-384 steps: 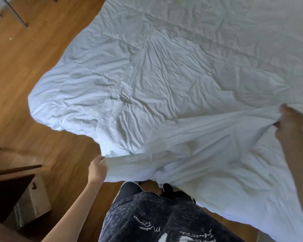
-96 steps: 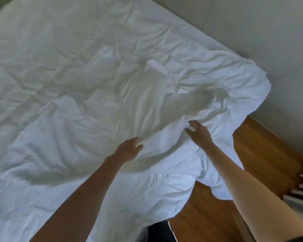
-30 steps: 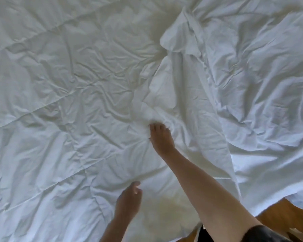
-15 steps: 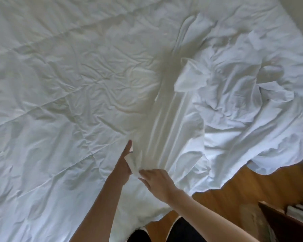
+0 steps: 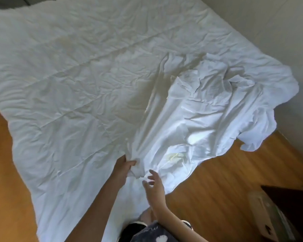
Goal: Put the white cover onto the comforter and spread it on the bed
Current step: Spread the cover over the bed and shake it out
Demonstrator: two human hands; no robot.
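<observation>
Wooden flooring is showing round a low bed draped in white, with a pale wall running along its far side.

Quilted and creased, the comforter is lying flat across most of the bed, while the white cover is sitting bunched on its right part, one edge spilling over toward the floor. The left hand is pinching a gathered fold of the cover near the bed's front edge, fingers curled round the cloth. The right hand is hovering just beside that fold, fingers spread and loose, gripping nothing. By the look of it, the person is hunting for the cover's opening or a corner. Next, the right hand probably needs its own grip so the two can part the cloth and draw it over the comforter.
</observation>
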